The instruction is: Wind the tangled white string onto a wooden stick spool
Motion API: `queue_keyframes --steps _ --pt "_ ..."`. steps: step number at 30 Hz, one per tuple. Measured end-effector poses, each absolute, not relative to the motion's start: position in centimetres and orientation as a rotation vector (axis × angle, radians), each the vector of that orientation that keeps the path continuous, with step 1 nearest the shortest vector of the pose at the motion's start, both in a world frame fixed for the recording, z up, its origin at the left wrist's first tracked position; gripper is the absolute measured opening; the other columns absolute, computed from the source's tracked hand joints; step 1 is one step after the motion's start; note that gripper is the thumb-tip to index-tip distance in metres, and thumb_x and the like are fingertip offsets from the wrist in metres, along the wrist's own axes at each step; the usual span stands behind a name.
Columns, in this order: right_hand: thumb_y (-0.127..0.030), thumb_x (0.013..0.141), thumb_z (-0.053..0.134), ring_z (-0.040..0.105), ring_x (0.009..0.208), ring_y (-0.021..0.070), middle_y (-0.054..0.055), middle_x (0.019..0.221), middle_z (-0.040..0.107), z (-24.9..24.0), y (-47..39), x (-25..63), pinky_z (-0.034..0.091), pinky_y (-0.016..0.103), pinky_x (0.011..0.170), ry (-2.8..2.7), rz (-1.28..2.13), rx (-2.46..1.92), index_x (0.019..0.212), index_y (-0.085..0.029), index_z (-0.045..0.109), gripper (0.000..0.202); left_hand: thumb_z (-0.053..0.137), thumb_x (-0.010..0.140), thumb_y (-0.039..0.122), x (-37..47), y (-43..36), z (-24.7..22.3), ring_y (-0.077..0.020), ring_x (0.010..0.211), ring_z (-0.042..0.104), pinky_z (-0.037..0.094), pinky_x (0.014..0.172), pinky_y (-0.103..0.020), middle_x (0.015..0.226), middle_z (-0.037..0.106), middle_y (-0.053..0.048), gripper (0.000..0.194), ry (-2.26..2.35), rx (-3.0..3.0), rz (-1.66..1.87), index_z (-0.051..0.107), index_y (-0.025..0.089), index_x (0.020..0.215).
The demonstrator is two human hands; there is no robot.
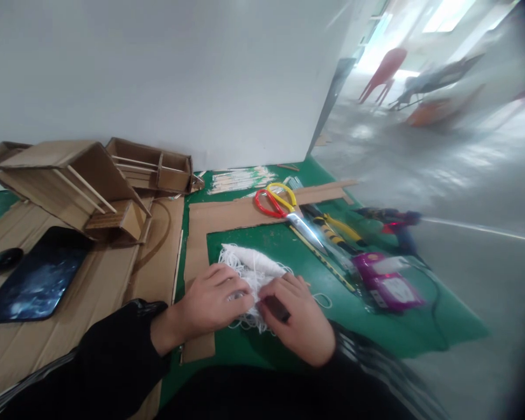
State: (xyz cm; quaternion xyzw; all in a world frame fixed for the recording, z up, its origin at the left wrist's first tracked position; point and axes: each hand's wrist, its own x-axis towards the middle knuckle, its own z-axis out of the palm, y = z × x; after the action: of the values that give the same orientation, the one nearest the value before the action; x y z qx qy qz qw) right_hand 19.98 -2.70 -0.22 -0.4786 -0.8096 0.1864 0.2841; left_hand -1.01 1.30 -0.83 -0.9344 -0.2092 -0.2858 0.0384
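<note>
A tangled bundle of white string (256, 262) lies on the green table in front of me. My left hand (216, 297) rests over its left side, fingers curled round some of the strands. On the right side, my right hand (295, 312) pinches the string between thumb and fingers. The two hands nearly meet at the middle of the bundle. One loose loop of string sticks out to the right of my right hand. Beyond the bundle, scissors (289, 213) with one red and one yellow handle lie across a cardboard strip (227, 214).
Cardboard box structures (70, 169) and a dark tablet (39, 274) are on the left. Pliers (343, 228), a purple packet (389, 283) and a blurred power tool (396, 224) lie right. Wooden sticks (242, 179) lie near the white wall (166, 70). Chairs stand beyond.
</note>
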Motion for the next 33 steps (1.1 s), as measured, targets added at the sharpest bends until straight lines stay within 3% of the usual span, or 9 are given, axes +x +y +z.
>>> queue_keyframes --steps 6,10,13,17,18,21,24,28,33 --pt "-0.015 0.083 0.056 0.051 0.080 0.0215 0.002 0.083 0.065 0.1 -2.3 20.2 0.032 0.036 0.072 -2.145 0.461 -1.329 0.082 -0.021 0.057 0.006 0.054 0.089 0.019 -1.2 0.9 -0.5 -0.0218 0.100 0.056 0.043 0.093 -0.040 0.106 0.070 -0.007 0.005 -0.561 -2.956 -1.030 0.058 0.017 0.092" --pt "-0.014 0.084 0.052 0.050 0.080 0.0216 0.003 0.080 0.063 0.3 -2.5 20.4 0.033 0.036 0.073 -2.126 0.478 -1.354 0.081 -0.021 0.055 0.008 0.042 0.097 0.032 -1.1 1.0 -0.9 -0.0211 0.095 0.056 0.042 0.089 -0.039 0.102 0.070 -0.007 0.020 -0.554 -3.084 -1.008 0.055 0.017 0.091" --pt "-0.017 0.085 0.052 0.052 0.082 0.0217 0.004 0.088 0.062 0.4 -2.9 20.5 0.034 0.037 0.076 -2.114 0.466 -1.309 0.093 -0.020 0.054 0.009 0.040 0.097 0.040 -1.0 1.1 -1.5 -0.0205 0.086 0.055 0.041 0.082 -0.037 0.092 0.069 -0.006 0.027 -0.707 -3.115 -1.034 0.055 0.019 0.090" --pt "-0.041 0.076 0.070 0.051 0.091 0.0260 0.008 0.103 0.062 0.6 -3.3 20.3 0.034 0.038 0.078 -2.203 0.404 -1.230 0.110 -0.019 0.052 0.045 0.054 0.088 0.036 -0.5 0.9 -1.9 -0.0205 0.080 0.053 0.041 0.073 -0.034 0.081 0.062 -0.003 0.017 -1.189 -3.105 -1.089 0.056 0.019 0.086" --pt "-0.040 0.076 0.071 0.051 0.090 0.0257 0.007 0.100 0.063 0.6 -3.3 20.2 0.033 0.038 0.078 -2.227 0.371 -1.237 0.106 -0.020 0.054 0.041 0.055 0.086 0.033 -0.4 0.8 -1.9 -0.0207 0.081 0.053 0.041 0.074 -0.034 0.082 0.061 -0.003 0.014 -1.309 -3.113 -1.097 0.056 0.020 0.087" --pt "-0.022 0.085 0.059 0.050 0.082 0.0223 0.003 0.084 0.065 0.4 -3.2 19.9 0.031 0.036 0.073 -2.238 0.265 -1.269 0.088 -0.021 0.057 0.004 0.052 0.086 0.023 -0.1 0.7 -1.2 -0.0204 0.087 0.054 0.041 0.078 -0.033 0.091 0.059 -0.004 0.008 -1.543 -3.195 -1.190 0.055 0.020 0.093" --pt "-0.015 0.086 0.051 0.050 0.078 0.0211 0.003 0.076 0.063 0.3 -2.8 20.0 0.031 0.035 0.071 -2.187 0.219 -1.313 0.084 -0.019 0.056 0.007 0.046 0.090 0.022 -0.2 0.8 -0.5 -0.0174 0.084 0.054 0.042 0.077 -0.030 0.093 0.057 -0.003 0.010 -1.745 -3.325 -1.447 0.050 0.021 0.099" --pt "-0.014 0.087 0.048 0.050 0.078 0.0213 0.004 0.077 0.062 0.2 -2.5 20.4 0.032 0.034 0.071 -2.161 0.232 -1.393 0.087 -0.018 0.055 0.008 0.044 0.093 0.029 -0.7 1.2 0.2 -0.0145 0.072 0.052 0.041 0.068 -0.026 0.080 0.058 0.000 0.008 -2.067 -3.568 -1.729 0.045 0.021 0.096" --pt "-0.010 0.086 0.045 0.050 0.077 0.0218 0.005 0.078 0.060 -0.3 -2.2 20.6 0.034 0.034 0.070 -2.149 0.242 -1.445 0.089 -0.018 0.055 0.013 0.042 0.089 0.024 -1.4 1.6 1.0 -0.0106 0.056 0.043 0.035 0.056 -0.022 0.067 0.049 0.005 0.007 -2.258 -3.559 -1.447 0.049 0.021 0.089"
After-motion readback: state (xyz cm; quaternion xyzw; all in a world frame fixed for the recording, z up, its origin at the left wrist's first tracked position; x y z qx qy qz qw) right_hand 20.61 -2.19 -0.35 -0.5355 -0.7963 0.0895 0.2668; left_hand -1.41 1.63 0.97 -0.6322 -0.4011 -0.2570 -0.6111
